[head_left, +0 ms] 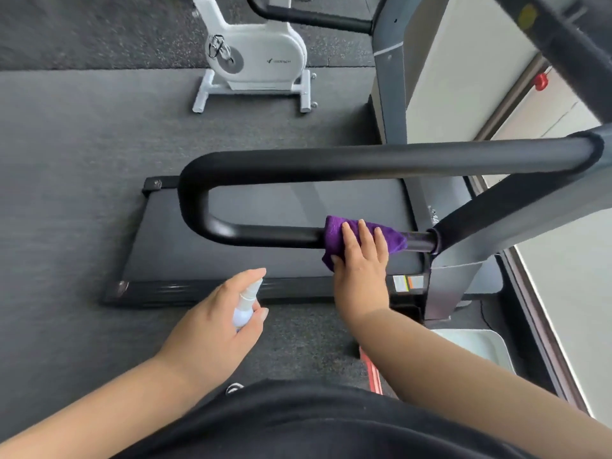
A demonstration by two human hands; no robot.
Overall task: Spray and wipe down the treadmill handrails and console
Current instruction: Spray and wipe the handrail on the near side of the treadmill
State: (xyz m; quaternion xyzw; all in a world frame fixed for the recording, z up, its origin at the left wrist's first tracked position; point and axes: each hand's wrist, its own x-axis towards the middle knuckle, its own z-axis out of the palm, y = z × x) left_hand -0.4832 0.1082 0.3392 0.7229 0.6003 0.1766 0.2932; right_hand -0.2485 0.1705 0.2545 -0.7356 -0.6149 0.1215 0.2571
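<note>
A black U-shaped treadmill handrail [265, 235] crosses the middle of the view, above the dark treadmill belt [281, 210]. A purple cloth [394, 240] is wrapped over the near bar of the rail, close to its right end. My right hand [361, 260] holds that cloth against the bar, fingers over the top and thumb underneath. My left hand [215, 323] grips a small white spray bottle [246, 303], nozzle pointing up and away, lower left of the rail and apart from it. The console is not in view.
A white exercise bike [255, 58] stands on the grey floor mat beyond the treadmill. A grey treadmill upright [453, 286] rises on the right, next to a window wall. A white tray [477, 349] and a red strap [371, 369] lie on the floor near my right arm.
</note>
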